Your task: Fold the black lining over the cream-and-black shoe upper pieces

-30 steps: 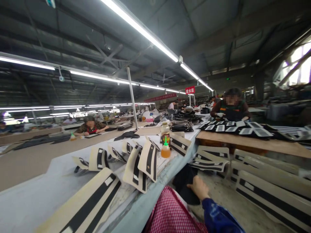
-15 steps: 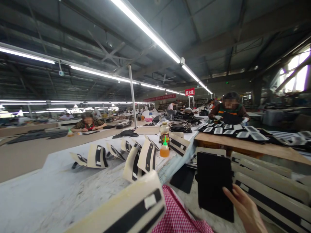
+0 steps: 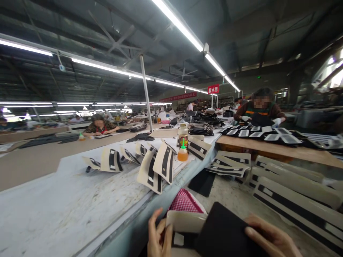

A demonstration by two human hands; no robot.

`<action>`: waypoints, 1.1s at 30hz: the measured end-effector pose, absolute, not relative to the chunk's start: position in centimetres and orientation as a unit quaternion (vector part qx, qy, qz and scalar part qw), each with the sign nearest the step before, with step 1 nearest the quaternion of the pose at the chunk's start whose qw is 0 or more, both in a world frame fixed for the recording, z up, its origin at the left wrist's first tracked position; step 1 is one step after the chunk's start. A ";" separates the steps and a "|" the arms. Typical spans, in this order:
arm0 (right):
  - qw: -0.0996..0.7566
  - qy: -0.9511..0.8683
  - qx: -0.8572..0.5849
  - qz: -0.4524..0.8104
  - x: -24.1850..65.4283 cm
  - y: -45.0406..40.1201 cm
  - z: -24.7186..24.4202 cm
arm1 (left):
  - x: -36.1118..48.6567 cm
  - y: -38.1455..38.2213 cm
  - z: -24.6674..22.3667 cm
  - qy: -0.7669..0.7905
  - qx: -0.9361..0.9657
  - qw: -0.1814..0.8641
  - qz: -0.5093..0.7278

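At the bottom of the head view, my left hand (image 3: 160, 233) is closed on the edge of a cream panel (image 3: 184, 220) with a black strip and a small white patch. My right hand (image 3: 268, 233) grips a flat black rectangular piece (image 3: 227, 228) along its right side, thumb on top. The black piece overlaps the right part of the cream panel and hides it. Whether the two are touching I cannot tell. The lower parts of both things run out of the frame.
Several curved cream panels (image 3: 164, 160) stand on the white-covered table (image 3: 88, 200), beside an orange glue bottle (image 3: 182, 154) and a jar (image 3: 183, 134). More long panels (image 3: 297, 203) lie at right, near a black sheet (image 3: 201, 182). Two co-workers (image 3: 258, 107) sit across.
The black piece has come down and left with my right hand, over the cream panel. That panel has moved down and right, and my left hand now shows on it. The view has tipped down slightly.
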State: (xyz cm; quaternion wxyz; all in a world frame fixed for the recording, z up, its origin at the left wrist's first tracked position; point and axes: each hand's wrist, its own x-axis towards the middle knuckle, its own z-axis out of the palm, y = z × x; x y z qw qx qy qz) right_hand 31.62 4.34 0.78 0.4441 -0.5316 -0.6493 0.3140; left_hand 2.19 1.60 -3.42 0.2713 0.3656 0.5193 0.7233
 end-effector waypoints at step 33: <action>0.406 -0.703 -0.467 0.350 22.8 4.9 -0.2 | 2.3 -0.5 -2.1 0.574 0.427 0.183 0.675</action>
